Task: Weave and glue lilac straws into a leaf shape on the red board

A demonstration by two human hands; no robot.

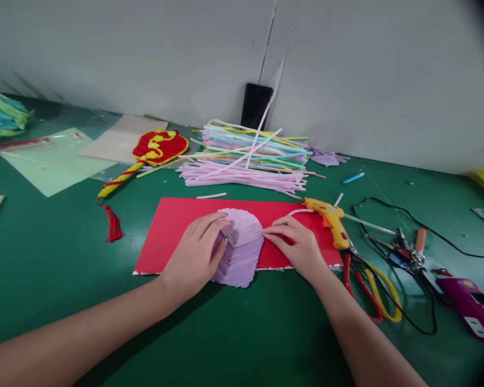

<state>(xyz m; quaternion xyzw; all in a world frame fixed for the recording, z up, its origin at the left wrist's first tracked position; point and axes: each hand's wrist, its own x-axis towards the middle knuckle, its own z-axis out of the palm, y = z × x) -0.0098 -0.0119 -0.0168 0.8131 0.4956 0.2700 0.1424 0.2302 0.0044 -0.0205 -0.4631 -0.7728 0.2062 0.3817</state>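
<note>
Covering most of the view: glossy dark-green counter point(234, 344), pale grey wall point(125, 59) behind. Flat rectangular red board point(157, 236) lies mid-counter, near edge ragged and white. Beyond it, wide pile of fuzzy multicoloured stems point(250, 145), lilac bunch point(242, 176) along its near side, a few stray stems crossing on top. Left: pale green sheet point(48, 172), beige sheet point(123, 134) partly over it. Between sheets and pile, fuzzy red-and-yellow fan-shaped piece point(161, 146), twisted yellow-red handle pointing near-left, red tassel point(113, 224) at its end.

Rounded lilac panel of fuzzy ribbed rows point(248, 247) lies on the board, lower end past the board's near edge. Left hand point(197, 244) rests over panel's left side, thumb and fingers curled with a narrow gap; can't tell if they grip it. Right hand point(296, 244) has fingers narrowed, tips at panel's right edge; can't tell what, if anything, is between them.

Purple-handled tool point(460, 301) far right. Yellow glue gun point(326, 215) at board's right end, red-handled tool and yellow-handled tool point(394, 317) just below. Black phone point(255, 105) leans on the wall. Smallest: short lilac stem point(211, 196), blue pen point(353, 178).
</note>
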